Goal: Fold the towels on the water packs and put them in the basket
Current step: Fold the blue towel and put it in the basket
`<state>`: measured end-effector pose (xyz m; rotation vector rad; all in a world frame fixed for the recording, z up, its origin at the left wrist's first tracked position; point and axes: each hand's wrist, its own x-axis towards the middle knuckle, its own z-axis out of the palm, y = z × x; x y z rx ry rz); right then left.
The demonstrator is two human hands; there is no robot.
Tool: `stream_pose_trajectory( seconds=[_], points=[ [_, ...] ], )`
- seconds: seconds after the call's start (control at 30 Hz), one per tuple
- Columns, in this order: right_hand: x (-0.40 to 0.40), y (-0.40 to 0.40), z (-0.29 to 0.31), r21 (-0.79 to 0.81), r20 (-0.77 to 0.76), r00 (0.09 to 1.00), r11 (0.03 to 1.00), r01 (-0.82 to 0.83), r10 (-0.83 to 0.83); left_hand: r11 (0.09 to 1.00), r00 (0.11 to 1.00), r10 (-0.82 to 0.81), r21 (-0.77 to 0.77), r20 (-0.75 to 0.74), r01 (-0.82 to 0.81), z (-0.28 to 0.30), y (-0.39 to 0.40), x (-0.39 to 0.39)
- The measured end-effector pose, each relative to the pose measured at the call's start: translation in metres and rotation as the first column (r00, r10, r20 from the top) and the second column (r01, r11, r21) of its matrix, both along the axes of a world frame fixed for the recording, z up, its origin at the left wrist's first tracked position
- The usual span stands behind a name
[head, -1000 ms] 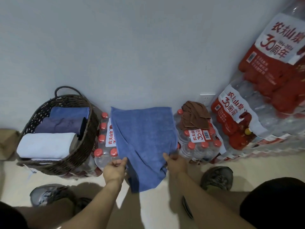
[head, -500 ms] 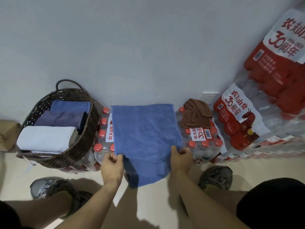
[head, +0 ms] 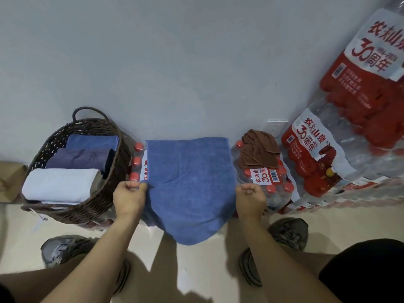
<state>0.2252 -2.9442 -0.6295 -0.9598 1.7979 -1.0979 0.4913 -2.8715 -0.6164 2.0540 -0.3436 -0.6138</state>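
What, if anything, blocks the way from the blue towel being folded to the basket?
Nothing visible does. The blue towel, pinched by the left hand and right hand, lies just right of the basket, whose open top holds three folded towels.

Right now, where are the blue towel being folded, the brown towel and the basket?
blue towel (head: 190, 182): head view, middle of the cloth.
brown towel (head: 259, 149): head view, middle of the crumpled heap.
basket (head: 119, 165): head view, right wall.
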Motion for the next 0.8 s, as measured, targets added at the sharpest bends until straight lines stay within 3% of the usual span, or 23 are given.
stream_pose_trajectory(
  seconds=[0.13,0.23,0.3,0.37,0.43,0.5,0.6,0.67,0.8],
  points=[
    [0.013,-0.027,0.02,-0.059,0.19,0.981,0.997,0.046,-0.034,0.98,0.992,-0.056,-0.195,-0.116,0.033,0.03,-0.017,-0.001],
    [0.015,-0.047,0.034,-0.081,0.297,0.955,0.997,0.004,0.02,0.909,0.94,-0.287,-0.362,-0.187,0.205,0.041,-0.022,-0.004],
    [0.016,-0.053,0.037,-0.069,0.039,0.979,0.978,-0.196,0.199,0.852,0.881,-0.469,-0.301,-0.071,0.429,0.037,-0.021,-0.002],
    [0.023,-0.046,0.037,-0.038,-0.288,0.908,0.944,-0.329,0.305,0.824,0.818,-0.558,-0.027,0.138,0.567,0.03,-0.017,-0.003],
    [0.037,-0.029,0.033,-0.139,-0.39,0.857,0.898,-0.418,0.338,0.861,0.807,-0.504,0.108,0.308,0.497,0.016,-0.008,-0.007],
    [0.054,-0.013,0.023,-0.228,-0.411,0.794,0.793,-0.565,0.448,0.931,0.86,-0.359,0.071,0.363,0.359,0.004,0.004,-0.012],
    [0.07,-0.001,0.003,-0.06,-0.472,0.57,0.621,-0.782,0.672,0.978,0.923,-0.194,-0.005,0.333,0.207,-0.016,0.027,-0.02],
    [0.071,0.002,-0.01,0.046,-0.53,0.461,0.568,-0.822,0.711,0.983,0.949,-0.184,0.048,0.257,0.178,-0.036,0.046,-0.027],
    [0.068,0.003,-0.016,0.019,-0.544,0.478,0.58,-0.814,0.69,0.937,0.976,-0.215,0.274,-0.038,0.217,-0.081,0.072,-0.034]
  ],
)
